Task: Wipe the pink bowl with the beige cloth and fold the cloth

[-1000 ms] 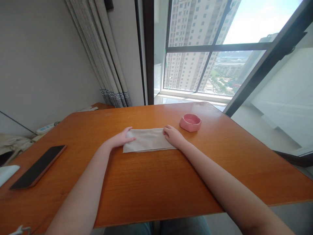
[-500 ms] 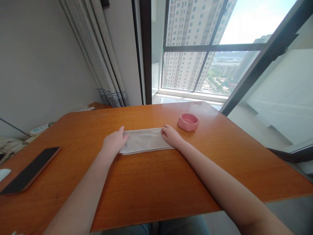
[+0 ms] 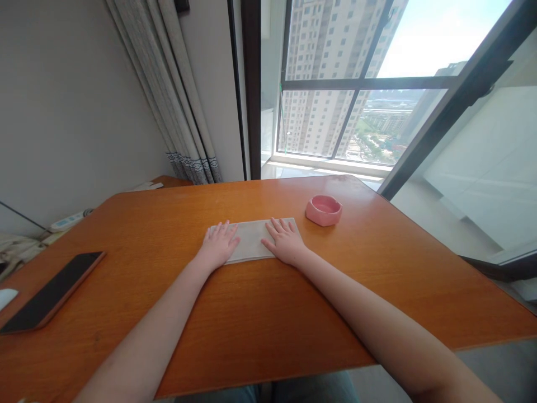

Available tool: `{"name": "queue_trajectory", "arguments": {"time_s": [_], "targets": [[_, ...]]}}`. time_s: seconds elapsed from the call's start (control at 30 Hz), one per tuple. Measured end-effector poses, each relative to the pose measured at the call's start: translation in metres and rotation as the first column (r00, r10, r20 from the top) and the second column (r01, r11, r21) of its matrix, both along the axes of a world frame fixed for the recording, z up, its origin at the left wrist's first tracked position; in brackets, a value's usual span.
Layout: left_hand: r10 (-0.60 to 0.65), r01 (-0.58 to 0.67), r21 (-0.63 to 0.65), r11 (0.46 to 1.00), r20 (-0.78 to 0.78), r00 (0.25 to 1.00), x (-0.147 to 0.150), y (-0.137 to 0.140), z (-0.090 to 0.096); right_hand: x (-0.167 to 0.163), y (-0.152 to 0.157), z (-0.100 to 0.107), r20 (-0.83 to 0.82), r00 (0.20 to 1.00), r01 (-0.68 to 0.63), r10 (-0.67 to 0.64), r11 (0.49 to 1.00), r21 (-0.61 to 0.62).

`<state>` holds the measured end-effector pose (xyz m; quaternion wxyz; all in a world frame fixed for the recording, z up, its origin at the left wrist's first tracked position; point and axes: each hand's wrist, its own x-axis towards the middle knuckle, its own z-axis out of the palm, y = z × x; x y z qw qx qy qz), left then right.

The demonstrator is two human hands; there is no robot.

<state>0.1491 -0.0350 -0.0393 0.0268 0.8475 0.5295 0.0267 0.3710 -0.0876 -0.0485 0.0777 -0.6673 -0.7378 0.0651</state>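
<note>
A pale grey-white cloth [image 3: 251, 240], folded into a long flat strip, lies crosswise on the wooden table [image 3: 251, 313]. My left hand [image 3: 218, 245] rests flat on its left end, fingers spread and pointing away from me. On the right end lies my right hand [image 3: 285, 240], palm down with the fingers apart. Between the two hands the middle of the cloth shows, and its near edge has a visible layered fold. Parts of both ends are hidden under the palms.
A pink ashtray-like bowl [image 3: 324, 211] stands just beyond my right hand. At the left lies a dark flat pad [image 3: 52, 291], with part of a white object [image 3: 7, 298] beside it. Behind the table are a grey curtain [image 3: 184, 112] and a large window [image 3: 356, 84].
Both hands have gone from gripping the cloth's ends to lying flat on top with fingers spread. My left hand has moved slightly right, inward over the cloth.
</note>
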Motion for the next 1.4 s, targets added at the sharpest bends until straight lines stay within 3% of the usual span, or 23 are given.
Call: {"name": "queue_trajectory", "arguments": {"time_s": [0.1, 0.17, 0.23, 0.3, 0.37, 0.47, 0.57, 0.67, 0.8, 1.0, 1.1, 1.2, 1.3, 1.4], "targets": [[0.237, -0.234, 0.096, 0.967, -0.026, 0.971, -0.014, 0.003, 0.015, -0.001, -0.001, 0.000, 0.027, 0.999, 0.046, -0.046, 0.999, 0.001], [0.340, -0.339, 0.036, 0.940, -0.040, 0.940, -0.023, 0.007, 0.023, -0.003, -0.001, 0.000, 0.030, 0.997, 0.064, -0.065, 0.998, 0.007], [0.346, -0.350, -0.130, 0.928, -0.051, 0.937, -0.030, 0.011, 0.027, -0.005, -0.002, 0.000, 0.024, 0.997, 0.076, -0.076, 0.997, 0.010], [0.292, -0.286, -0.267, 0.921, -0.016, 0.956, -0.033, 0.015, 0.026, -0.005, -0.002, 0.001, 0.009, 0.997, 0.082, -0.082, 0.996, 0.024], [0.245, -0.222, -0.300, 0.928, 0.042, 0.969, -0.033, 0.018, 0.024, -0.004, -0.002, 0.003, -0.025, 0.996, 0.084, -0.082, 0.995, 0.063], [0.269, -0.248, -0.206, 0.947, 0.080, 0.960, -0.036, 0.020, 0.023, 0.004, -0.003, 0.010, -0.107, 0.992, 0.086, -0.073, 0.988, 0.125], [0.394, -0.392, -0.041, 0.919, 0.094, 0.914, -0.043, 0.019, 0.030, 0.012, -0.003, 0.016, -0.127, 0.987, 0.122, -0.102, 0.980, 0.156], [0.394, -0.448, 0.160, 0.880, 0.284, 0.874, -0.044, 0.013, 0.038, 0.014, -0.003, 0.015, -0.134, 0.986, 0.119, -0.096, 0.976, 0.180], [0.089, -0.342, 0.357, 0.869, 0.567, 0.819, -0.014, -0.005, 0.038, 0.007, 0.001, 0.006, -0.205, 0.979, 0.027, 0.015, 0.979, 0.202], [-0.269, 0.096, 0.344, 0.934, 0.503, 0.821, 0.052, -0.035, 0.016, 0.005, 0.013, -0.006, -0.383, 0.924, 0.072, 0.022, 0.971, 0.230], [-0.336, 0.237, 0.259, 0.936, 0.466, 0.818, 0.063, -0.041, 0.007, 0.012, 0.021, -0.012, -0.618, 0.786, 0.133, 0.015, 0.972, 0.194], [-0.360, 0.293, 0.213, 0.932, 0.455, 0.814, 0.063, -0.043, 0.003, 0.016, 0.028, -0.020, -0.774, 0.632, 0.151, 0.034, 0.974, 0.166], [-0.401, 0.349, 0.198, 0.916, 0.429, 0.809, 0.062, -0.045, 0.004, 0.017, 0.032, -0.025, -0.796, 0.605, 0.159, 0.034, 0.974, 0.163], [-0.424, 0.395, 0.160, 0.905, 0.421, 0.802, 0.063, -0.047, 0.005, 0.018, 0.031, -0.023, -0.765, 0.644, 0.172, 0.018, 0.971, 0.168]]}}
